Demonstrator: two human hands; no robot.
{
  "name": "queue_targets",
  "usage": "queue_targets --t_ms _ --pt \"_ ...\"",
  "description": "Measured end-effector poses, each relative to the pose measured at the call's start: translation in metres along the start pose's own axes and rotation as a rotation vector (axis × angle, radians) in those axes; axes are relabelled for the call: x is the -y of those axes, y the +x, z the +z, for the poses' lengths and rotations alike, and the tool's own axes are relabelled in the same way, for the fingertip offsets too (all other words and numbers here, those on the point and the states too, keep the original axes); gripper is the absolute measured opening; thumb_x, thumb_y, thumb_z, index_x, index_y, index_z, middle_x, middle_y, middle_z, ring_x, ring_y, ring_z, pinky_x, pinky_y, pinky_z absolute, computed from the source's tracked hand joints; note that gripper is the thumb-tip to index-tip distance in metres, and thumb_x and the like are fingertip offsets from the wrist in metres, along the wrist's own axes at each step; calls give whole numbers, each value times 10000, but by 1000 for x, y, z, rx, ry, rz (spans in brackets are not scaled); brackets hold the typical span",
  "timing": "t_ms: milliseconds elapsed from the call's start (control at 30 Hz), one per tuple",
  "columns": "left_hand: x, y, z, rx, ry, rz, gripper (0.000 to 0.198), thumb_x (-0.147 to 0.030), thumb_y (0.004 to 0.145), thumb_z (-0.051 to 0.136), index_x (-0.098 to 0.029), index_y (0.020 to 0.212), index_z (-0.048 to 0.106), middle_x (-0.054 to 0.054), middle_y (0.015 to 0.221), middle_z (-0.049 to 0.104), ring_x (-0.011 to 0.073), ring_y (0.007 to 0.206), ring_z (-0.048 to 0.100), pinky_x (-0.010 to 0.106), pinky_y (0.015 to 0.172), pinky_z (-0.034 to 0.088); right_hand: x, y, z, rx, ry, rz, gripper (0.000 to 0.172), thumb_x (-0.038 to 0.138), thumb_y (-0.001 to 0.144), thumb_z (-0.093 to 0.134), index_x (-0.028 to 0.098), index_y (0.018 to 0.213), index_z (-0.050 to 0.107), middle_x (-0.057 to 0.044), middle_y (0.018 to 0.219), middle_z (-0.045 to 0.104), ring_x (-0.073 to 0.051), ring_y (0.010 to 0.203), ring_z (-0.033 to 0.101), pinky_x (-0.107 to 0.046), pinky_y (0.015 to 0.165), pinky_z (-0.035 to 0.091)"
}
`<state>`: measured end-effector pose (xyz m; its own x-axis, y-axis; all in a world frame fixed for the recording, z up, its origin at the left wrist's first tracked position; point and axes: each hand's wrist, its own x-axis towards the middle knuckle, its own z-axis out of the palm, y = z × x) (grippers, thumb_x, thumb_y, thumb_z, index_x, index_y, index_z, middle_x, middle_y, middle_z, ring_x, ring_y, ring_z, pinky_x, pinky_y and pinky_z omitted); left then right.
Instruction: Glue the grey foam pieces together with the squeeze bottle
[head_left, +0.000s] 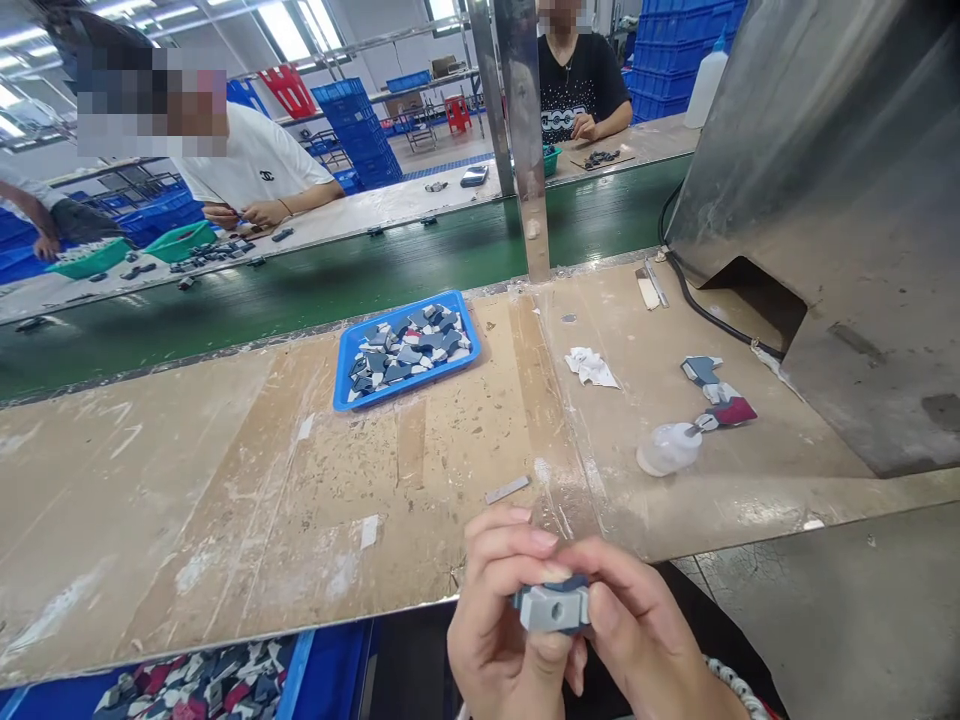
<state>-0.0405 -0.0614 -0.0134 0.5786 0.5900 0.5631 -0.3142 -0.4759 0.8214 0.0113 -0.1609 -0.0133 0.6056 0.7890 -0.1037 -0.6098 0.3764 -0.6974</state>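
Though fingers hide its edges, both hands pinch grey part [553, 606].

Both of the person's hands were bare, without gloves or rings. The left hand [499, 620] showed four fingers and a thumb, the nails short and plain, with a faint pale sheen on the nail of the topmost finger. The right hand [645, 640] had the same short, unpainted nails. At the right wrist sat a bracelet [739, 690] of twisted cord, white flecked with darker strands, and a small patch of red showed just beside it at the picture's lower edge. No sleeves reached either wrist. Dark clothing [420, 670] lay below the hands.
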Motion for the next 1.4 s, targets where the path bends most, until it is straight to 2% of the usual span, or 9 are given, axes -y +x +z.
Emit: queue_targets --t_ms 267,533,733,867,1000,1100,1200,1333,1400 --pt "-15 16 -14 176 521 318 157 -251 897 771 -202 1036 714 48 976 767 280 1100 616 394 930 552 -7 8 -19 41 229 206 309 538 921 723 237 984 762 -7 776 600 -121 636 546 -271 674 508" --pt "-17 18 -16 238 440 221 200 -224 868 805 -209 1042 707 71 986 762 286 1099 635 409 894 587 -13 6 -20 42 300 297 298 517 874 771 225 926 745 9 683 569 -123 570 495 -248 552 464" --pt "-10 14 -17 246 378 175 323 -286 865 815 -190 1141 679 78 1030 740 258 1106 623 377 948 575 -18 3 -27 13 147 237 340 543 925 701 241 1074 744 -36 809 650 -151 611 535 -289 608 499" --pt "-10 14 -19 267 313 134 254 -275 892 796 -199 1111 691 59 957 726 227 1000 627 339 875 575 -16 3 -22 -2 138 166 347 563 969 635 252 1088 734 -33 808 629 -137 623 500 -266 582 460" --pt "-9 15 -22 296 224 47 253 -213 894 794 -211 1125 690 59 977 731 205 924 647 316 800 583 -15 4 -17 -213 -111 -28 358 595 923 683 247 983 739 -20 834 583 -148 703 486 -284 721 469" --pt "-5 13 -21 255 128 85 259 -235 859 836 -206 1080 703 45 939 723 198 892 659 306 769 587 -14 5 -14 -266 -248 -184 400 663 897 665 270 900 740 -22 938 532 -176 839 495 -273 769 443" --pt "-2 6 -13 98 199 157 251 -232 801 885 -217 995 727 13 864 671 215 942 631 334 834 571 -12 6 -10 -94 -184 -156 550 791 880 551 285 990 737 -54 1074 537 -238 1019 512 -326 892 440" --pt "-3 -8 10 -226 443 250 172 -143 796 835 -252 893 743 17 863 582 240 1001 590 346 837 533 -5 1 -8 40 -133 23 478 710 904 597 277 1099 655 -27 945 531 -193 828 476 -317 804 385" --pt "-5 -14 17 -268 453 277 162 -111 787 796 -246 843 726 23 880 565 229 998 589 327 820 522 -3 -2 -11 69 -139 65 422 659 922 613 251 1030 623 -5 876 487 -168 754 402 -299 743 329"
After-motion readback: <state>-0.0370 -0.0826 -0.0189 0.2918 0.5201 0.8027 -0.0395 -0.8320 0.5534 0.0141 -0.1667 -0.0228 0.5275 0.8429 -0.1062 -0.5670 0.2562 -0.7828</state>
